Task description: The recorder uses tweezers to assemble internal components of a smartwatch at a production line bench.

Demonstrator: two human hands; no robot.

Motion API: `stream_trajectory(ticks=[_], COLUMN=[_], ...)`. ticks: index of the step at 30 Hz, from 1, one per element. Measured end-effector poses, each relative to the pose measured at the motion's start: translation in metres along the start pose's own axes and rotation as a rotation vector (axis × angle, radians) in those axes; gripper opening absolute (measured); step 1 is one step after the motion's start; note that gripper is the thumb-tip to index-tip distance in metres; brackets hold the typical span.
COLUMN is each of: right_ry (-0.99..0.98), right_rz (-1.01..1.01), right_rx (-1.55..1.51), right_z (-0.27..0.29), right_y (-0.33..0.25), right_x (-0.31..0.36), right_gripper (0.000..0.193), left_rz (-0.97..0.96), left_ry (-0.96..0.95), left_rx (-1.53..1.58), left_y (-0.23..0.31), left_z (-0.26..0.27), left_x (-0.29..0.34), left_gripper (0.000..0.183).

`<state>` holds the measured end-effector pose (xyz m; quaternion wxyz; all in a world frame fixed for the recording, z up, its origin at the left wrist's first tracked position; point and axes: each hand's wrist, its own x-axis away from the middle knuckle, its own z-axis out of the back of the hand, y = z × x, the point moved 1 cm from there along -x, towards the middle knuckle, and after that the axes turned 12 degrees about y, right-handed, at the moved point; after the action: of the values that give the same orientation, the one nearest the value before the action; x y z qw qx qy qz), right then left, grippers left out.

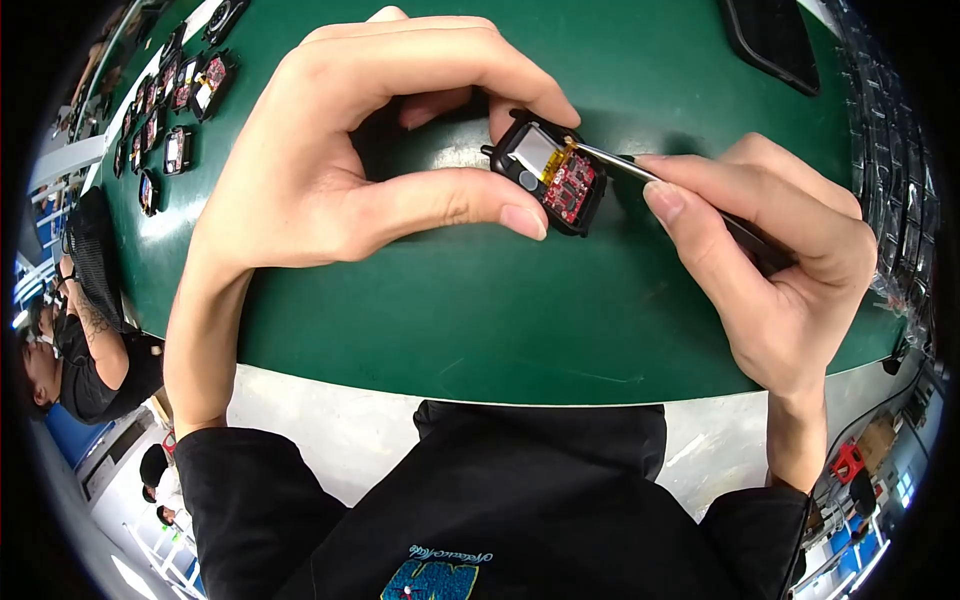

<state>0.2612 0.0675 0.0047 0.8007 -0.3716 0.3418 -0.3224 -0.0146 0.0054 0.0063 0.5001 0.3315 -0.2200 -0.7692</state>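
Between the thumb and fingers of my left hand [370,150] sits an opened smartwatch case [550,172], tilted above the green table. Its black shell holds a silvery battery [534,150], yellow tape and a red circuit board [572,190]. My right hand [780,240] is closed in a pen-like grip around slim metal tweezers [620,163]. The tweezer tip reaches the upper edge of the circuit board, by the yellow tape. Whether the tip pinches anything is too small to tell.
Several more opened watch cases [178,150] lie at the table's far left. A black phone [770,42] rests at the far right. Clear plastic trays [895,160] line the right edge of the green table [450,330]. Other people sit beyond the left edge.
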Motion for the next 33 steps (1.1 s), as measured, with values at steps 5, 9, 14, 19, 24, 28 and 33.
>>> stream_trajectory(ticks=[5, 9, 14, 19, 24, 28, 33], right_ry=[0.001, 0.015, 0.029, 0.058, 0.035, 0.085, 0.037], right_rz=[0.016, 0.025, 0.032, 0.127, 0.048, -0.05, 0.018], right_rx=[0.0, 0.018, 0.026, 0.023, 0.023, -0.113, -0.025], right_z=[-0.001, -0.004, -0.005, -0.005, 0.002, -0.006, -0.023], right_y=[-0.001, -0.003, 0.001, 0.001, -0.006, 0.002, -0.025], right_x=[0.0, 0.002, 0.004, 0.004, 0.003, 0.005, -0.001], right_gripper=[0.021, 0.022, 0.022, 0.022, 0.02, 0.025, 0.04], left_rz=[0.017, -0.08, -0.106, -0.107, 0.066, -0.048, 0.031], left_ry=[0.005, 0.0, 0.006, 0.017, 0.081, 0.093, 0.041], left_rx=[-0.009, -0.019, -0.039, 0.022, 0.125, 0.066, 0.156], left_y=[0.006, 0.006, 0.004, 0.004, 0.005, 0.002, 0.009], left_z=[0.0, 0.0, -0.003, -0.005, -0.008, -0.008, 0.004], left_x=[-0.001, -0.002, -0.001, -0.003, 0.002, 0.003, 0.006], left_gripper=[0.066, 0.06, 0.059, 0.059, 0.057, 0.053, 0.07])
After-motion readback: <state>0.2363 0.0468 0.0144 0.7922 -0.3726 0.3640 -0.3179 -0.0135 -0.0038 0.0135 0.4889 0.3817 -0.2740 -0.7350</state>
